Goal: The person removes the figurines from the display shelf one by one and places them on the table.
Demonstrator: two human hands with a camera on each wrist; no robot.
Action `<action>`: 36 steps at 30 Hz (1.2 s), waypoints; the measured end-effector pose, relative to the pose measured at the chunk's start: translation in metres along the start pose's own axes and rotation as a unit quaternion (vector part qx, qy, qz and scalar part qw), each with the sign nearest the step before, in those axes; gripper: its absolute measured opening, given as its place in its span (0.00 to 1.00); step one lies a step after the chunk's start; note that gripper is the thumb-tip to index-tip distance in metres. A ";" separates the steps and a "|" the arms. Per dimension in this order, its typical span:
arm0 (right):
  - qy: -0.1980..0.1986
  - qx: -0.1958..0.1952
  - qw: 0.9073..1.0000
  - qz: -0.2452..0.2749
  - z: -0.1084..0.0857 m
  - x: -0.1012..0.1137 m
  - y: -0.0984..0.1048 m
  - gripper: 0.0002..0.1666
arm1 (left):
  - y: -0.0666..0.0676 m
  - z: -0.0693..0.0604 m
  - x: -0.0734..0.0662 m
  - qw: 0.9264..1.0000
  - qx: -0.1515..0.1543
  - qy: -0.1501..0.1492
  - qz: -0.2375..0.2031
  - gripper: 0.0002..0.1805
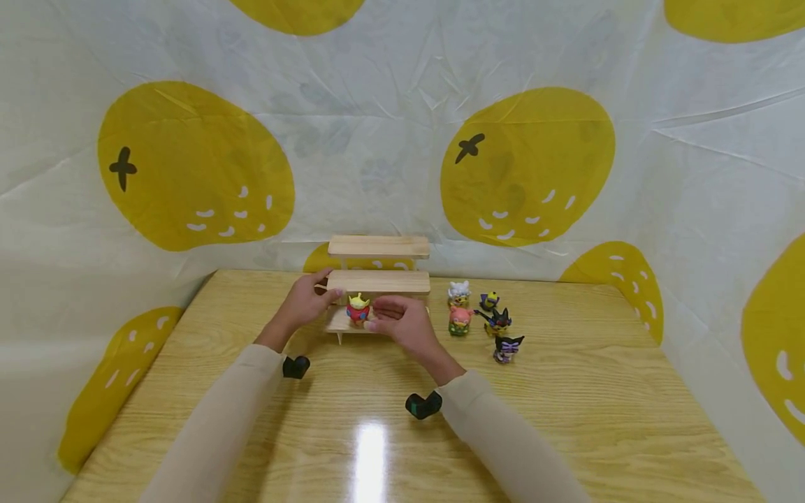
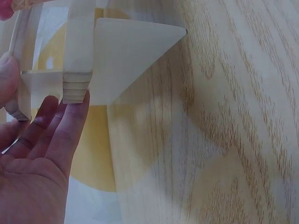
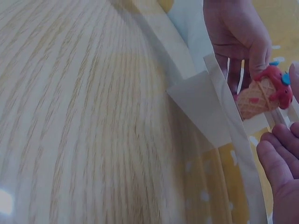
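Note:
A small figurine (image 1: 358, 309) with a yellow top, red middle and waffle-cone patterned base stands on the lowest tier of a three-tier wooden display stand (image 1: 378, 281). My left hand (image 1: 306, 300) grips the stand's left end. In the left wrist view, its thumb and fingers lie on opposite sides of one board's end. Just right of the figurine is my right hand (image 1: 405, 323), its fingers nearly straight. The right wrist view shows the figurine (image 3: 261, 95) between both hands, with a gap to the right fingers; whether the right thumb touches it I cannot tell.
Several figurines stand right of the stand: a white one (image 1: 459, 293), a pink one (image 1: 460, 321), a small yellow-and-purple one (image 1: 488, 301), a black-eared one (image 1: 499, 322) and a black-and-purple one (image 1: 506, 348). Behind the wooden table (image 1: 566, 412) hangs a fruit-patterned cloth (image 1: 377, 154).

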State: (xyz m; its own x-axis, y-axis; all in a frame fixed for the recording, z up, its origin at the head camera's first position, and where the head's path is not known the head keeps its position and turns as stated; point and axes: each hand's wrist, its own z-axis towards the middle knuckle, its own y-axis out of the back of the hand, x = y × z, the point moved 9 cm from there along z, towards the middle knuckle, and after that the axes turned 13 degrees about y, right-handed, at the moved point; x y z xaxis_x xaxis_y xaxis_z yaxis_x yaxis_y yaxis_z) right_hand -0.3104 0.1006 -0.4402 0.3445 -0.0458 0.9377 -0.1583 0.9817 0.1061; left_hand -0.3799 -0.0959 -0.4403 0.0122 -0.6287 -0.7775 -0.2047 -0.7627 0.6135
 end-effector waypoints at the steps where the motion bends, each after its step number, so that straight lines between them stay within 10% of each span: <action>1: 0.001 -0.001 1.000 -0.005 0.001 0.000 -0.001 0.25 | 0.000 0.000 0.000 1.000 0.000 -0.001 0.001 0.39; 36: -0.008 -0.012 0.999 -0.041 0.015 0.001 -0.023 0.26 | 0.002 0.001 0.000 1.000 -0.010 -0.004 0.019 0.40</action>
State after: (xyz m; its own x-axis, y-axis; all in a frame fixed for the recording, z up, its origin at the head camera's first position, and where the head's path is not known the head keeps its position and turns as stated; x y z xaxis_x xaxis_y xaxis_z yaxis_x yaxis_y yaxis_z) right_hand -0.3199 0.0748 -0.4372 0.3396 -0.1293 0.9316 -0.1070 0.9788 0.1749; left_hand -0.3809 -0.0973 -0.4395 -0.0025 -0.6558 -0.7550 -0.1855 -0.7415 0.6447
